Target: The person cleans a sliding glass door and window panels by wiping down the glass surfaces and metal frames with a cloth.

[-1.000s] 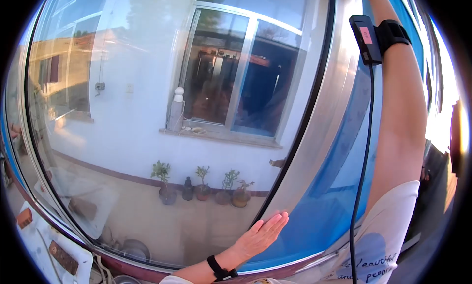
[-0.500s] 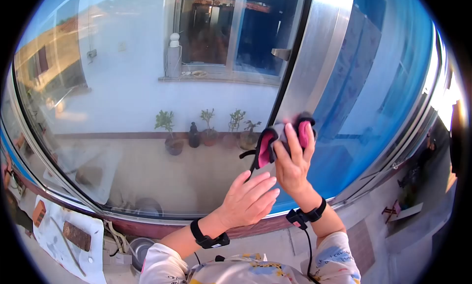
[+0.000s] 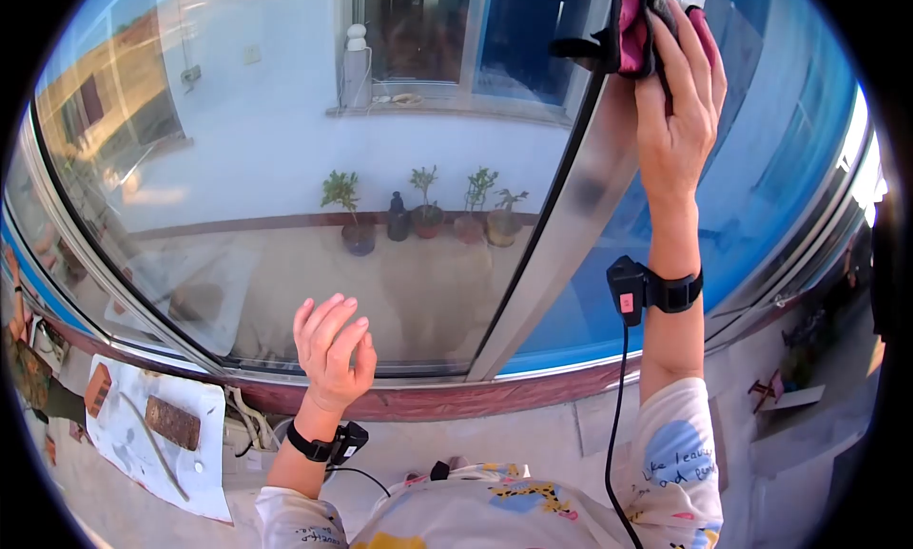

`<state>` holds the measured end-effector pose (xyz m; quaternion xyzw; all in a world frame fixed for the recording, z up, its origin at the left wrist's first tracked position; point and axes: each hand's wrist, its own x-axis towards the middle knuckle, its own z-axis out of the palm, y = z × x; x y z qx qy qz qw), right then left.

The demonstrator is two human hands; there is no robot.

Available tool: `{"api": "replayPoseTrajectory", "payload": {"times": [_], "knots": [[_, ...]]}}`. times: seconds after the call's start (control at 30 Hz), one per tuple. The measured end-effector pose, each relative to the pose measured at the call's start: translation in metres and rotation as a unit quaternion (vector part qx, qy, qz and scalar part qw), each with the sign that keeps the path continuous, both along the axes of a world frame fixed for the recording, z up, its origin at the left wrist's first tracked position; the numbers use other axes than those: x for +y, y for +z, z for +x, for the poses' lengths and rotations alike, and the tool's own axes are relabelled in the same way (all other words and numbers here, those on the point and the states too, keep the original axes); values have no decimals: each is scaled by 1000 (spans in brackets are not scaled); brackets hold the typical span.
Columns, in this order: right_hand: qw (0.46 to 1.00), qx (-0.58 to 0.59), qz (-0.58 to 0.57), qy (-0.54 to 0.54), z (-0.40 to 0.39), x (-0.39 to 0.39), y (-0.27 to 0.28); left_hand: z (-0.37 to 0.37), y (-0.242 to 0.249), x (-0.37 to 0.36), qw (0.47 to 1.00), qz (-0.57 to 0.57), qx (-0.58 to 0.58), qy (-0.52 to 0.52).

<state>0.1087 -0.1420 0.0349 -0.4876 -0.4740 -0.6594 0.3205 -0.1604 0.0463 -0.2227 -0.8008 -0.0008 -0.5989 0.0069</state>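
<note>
My right hand [image 3: 680, 121] is raised high on the metal window frame [image 3: 580, 197], its fingers wrapped over a pink and black cloth [image 3: 635, 31] pressed to the frame. A black strap of the cloth sticks out to the left. My left hand [image 3: 333, 345] is lower down, in front of the large glass pane [image 3: 285, 197]; its fingers are apart and slightly curled, and it holds nothing. Each wrist wears a black band with a small device.
Potted plants [image 3: 428, 218] and a dark bottle [image 3: 398, 218] show through or in the glass. At lower left a white board [image 3: 133, 411] bears a brick [image 3: 173, 423] and a stick. Part of a person [image 3: 33, 373] shows at the far left edge.
My right hand has moved up along the frame with the cloth. My left hand has moved left and away from it, and the view has shifted slightly.
</note>
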Motion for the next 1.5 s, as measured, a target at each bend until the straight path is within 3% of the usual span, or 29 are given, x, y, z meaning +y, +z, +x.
{"api": "replayPoseTrajectory", "payload": {"times": [0.07,0.13,0.33,0.47,0.57,0.77,0.87,0.93,1.0,1.13,1.3,1.4,1.5], "knots": [[998,-16,34,-52,-7,10,-16,-8,-19,2,1000,-26,15,4],[997,21,42,-60,-18,14,-66,-24,-39,3,998,-53,35,7],[962,245,-64,-100,-36,-1,-308,-75,-74,1,976,-158,145,35],[920,371,-97,-80,-65,-8,-420,-91,-76,-6,972,-173,158,26],[933,345,-84,-59,-61,-8,-401,-100,-73,-19,975,-162,146,40],[992,124,-6,-19,-38,-1,-134,-106,-57,-41,979,-152,127,45],[998,41,0,-45,-35,2,-75,-107,-57,-56,979,-157,115,55],[998,40,-4,-41,-35,5,-88,-111,-67,-65,975,-183,118,46],[992,95,-14,-81,-39,5,-137,-117,-76,-68,972,-186,136,55],[967,238,-42,-83,-56,9,-278,-137,-97,-56,958,-222,171,67],[891,431,-116,-80,-103,14,-428,-164,-112,-19,940,-235,232,85],[900,425,-58,-79,-103,29,-419,-187,-106,11,935,-222,268,71],[945,316,38,-74,-85,42,-318,-218,-96,46,933,-211,283,74]]}}
